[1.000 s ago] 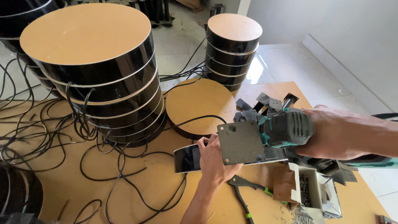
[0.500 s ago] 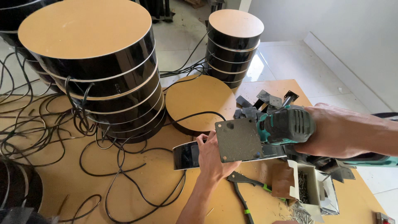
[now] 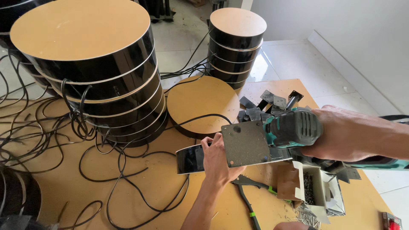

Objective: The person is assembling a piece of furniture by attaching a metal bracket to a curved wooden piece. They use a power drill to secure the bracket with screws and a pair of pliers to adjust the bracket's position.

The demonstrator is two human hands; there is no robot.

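Head view, nearest first: pliers (image 3: pixel 247 200) and an open box of screws (image 3: pixel 313 191) lie on the fibreboard counter (image 3: pixel 85 187). The left hand (image 3: pixel 221 159) closes its grip on a glossy black curved piece (image 3: pixel 191 158) with a flat grey metal plate (image 3: pixel 245 142) set on it, just above the counter. The right hand (image 3: pixel 341 134) wraps a green power driver (image 3: pixel 294 127), its nose at the plate. No driven screw shows, so fastening looks unfinished. Beyond lie spare plates (image 3: pixel 264 104), black cables (image 3: pixel 55 127), a round wooden-topped disc (image 3: pixel 202 102) and black-sided drum stacks (image 3: pixel 98 68).
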